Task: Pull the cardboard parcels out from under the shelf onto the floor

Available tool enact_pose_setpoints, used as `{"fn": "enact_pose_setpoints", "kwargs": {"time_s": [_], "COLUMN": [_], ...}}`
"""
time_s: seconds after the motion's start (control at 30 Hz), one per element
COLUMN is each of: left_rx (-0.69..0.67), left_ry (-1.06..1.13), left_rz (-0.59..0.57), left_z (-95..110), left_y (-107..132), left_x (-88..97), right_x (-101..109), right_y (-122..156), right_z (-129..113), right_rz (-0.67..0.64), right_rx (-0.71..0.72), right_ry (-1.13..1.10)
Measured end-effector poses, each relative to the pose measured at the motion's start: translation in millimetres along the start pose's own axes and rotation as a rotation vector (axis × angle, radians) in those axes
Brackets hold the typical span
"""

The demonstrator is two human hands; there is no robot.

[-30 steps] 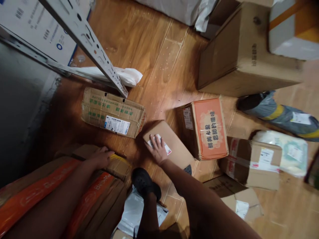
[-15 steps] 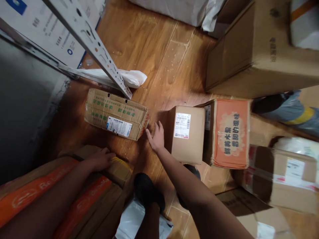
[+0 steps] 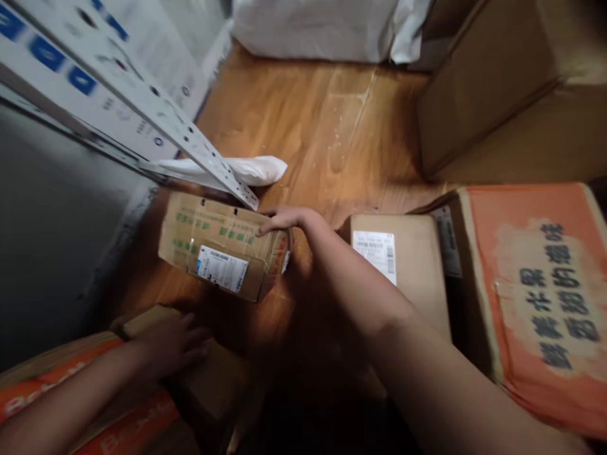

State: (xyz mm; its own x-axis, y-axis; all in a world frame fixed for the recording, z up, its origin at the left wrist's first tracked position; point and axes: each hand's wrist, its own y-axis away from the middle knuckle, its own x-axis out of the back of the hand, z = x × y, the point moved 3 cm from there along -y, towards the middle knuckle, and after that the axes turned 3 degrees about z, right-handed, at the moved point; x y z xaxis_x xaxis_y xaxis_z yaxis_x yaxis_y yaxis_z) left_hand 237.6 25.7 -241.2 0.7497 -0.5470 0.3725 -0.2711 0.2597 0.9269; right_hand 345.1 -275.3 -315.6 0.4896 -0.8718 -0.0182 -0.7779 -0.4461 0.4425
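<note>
A cardboard box (image 3: 227, 234) with green print and a white shipping label lies near the foot of the metal post. My right hand (image 3: 287, 218) grips its far right corner, with fingers over the top edge; some of them are hidden behind the box. Lower left, my left hand (image 3: 177, 344) rests with spread fingers on a brown carton (image 3: 213, 379). That carton is dim and stands beside cartons with orange bands (image 3: 126, 423).
The perforated metal post (image 3: 190, 136) slants down behind the box, with a white plastic bag (image 3: 260, 169) at its foot. To the right stand a plain labelled carton (image 3: 417, 253) and an orange-topped carton (image 3: 521, 253). A tall carton (image 3: 493, 120) is at upper right.
My right hand has moved from the floor gap onto the box's far right corner and taken hold. My left hand stays on its carton. The view has leaned in closer.
</note>
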Motion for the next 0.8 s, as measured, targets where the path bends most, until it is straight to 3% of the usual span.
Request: {"fn": "enact_pose_setpoints", "kwargs": {"time_s": [0.2, 0.53, 0.67, 0.8], "left_rx": [0.019, 0.080, 0.128, 0.110], "left_ry": [0.033, 0.089, 0.149, 0.166], "left_rz": [-0.033, -0.006, -0.011, -0.013], "left_z": [14.5, 6.6, 2.3, -0.9], "left_y": [10.0, 33.4, 41.3, 47.3], "left_x": [18.1, 13.6, 20.9, 20.6], "right_x": [1.2, -14.2, -31.4, -62.1], "right_y": [-19.4, -7.5, -5.2, -11.0], "right_z": [-9.1, -2.6, -4.6, -10.7], "right_rz": [-0.118, -0.169, -0.202, -0.234], "right_rx": [0.050, 0.023, 0.046, 0.085], "right_ry": [0.023, 0.108, 0.200, 0.287]}}
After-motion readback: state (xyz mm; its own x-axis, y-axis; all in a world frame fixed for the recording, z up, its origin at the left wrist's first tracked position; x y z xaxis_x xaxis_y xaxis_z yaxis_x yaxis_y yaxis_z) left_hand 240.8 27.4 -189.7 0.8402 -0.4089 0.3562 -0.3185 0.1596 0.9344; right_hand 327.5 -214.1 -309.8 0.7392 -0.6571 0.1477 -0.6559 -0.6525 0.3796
